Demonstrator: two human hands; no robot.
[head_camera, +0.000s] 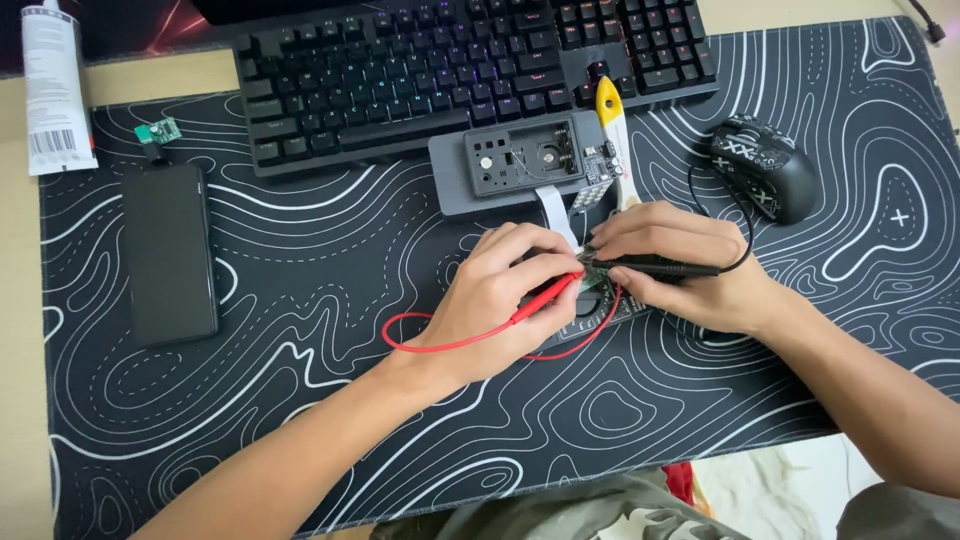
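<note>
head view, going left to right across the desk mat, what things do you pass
white tube → black phone → left hand holding the red probe → right hand holding the black probe → mouse

two hands (500, 300) (680, 265) over the work, two test probes: one red probe (545, 298), one black probe (665, 267). one keyboard (420, 70), one mouse (765, 165), one dark phone (170, 250), one grey opened device case (515, 165), one yellow-handled brush (612, 125), one white tube (55, 90). two green circuit boards: one small board (157, 131) near the phone, one board (592, 272) between the hands; one patterned mat (300, 400).
</note>
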